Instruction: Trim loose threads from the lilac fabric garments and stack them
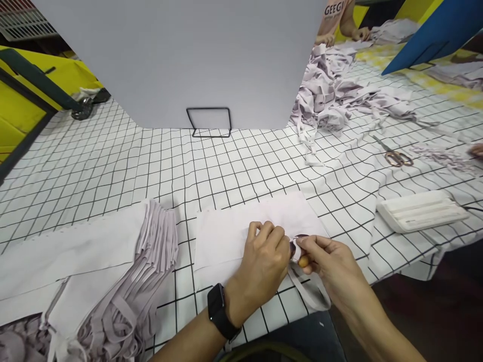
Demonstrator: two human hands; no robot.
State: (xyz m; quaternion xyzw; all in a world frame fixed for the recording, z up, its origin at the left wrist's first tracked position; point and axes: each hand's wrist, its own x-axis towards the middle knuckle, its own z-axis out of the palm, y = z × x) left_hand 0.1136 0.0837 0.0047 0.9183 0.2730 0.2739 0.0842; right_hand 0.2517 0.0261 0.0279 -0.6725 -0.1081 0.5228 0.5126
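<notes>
Cloth piece [222, 234] flat at near centre, apparently mid-work; strip [302, 290] pinched in right hand [334, 264]; left hand [264, 254] curled over it, grip hidden; pile [92, 296] at left, done or waiting: cannot tell.

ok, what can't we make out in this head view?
Head view:
Dark object between left hand and right hand: mostly covered by them; shape unclear.
Left hand's grip: hidden behind its own knuckles; contents unclear.
Cloth stack: cut off by the left edge.
Co-worker's hand: mostly cut off by the right edge.
Pink shirt: print under "GEEGI" too small and blurred.
</notes>
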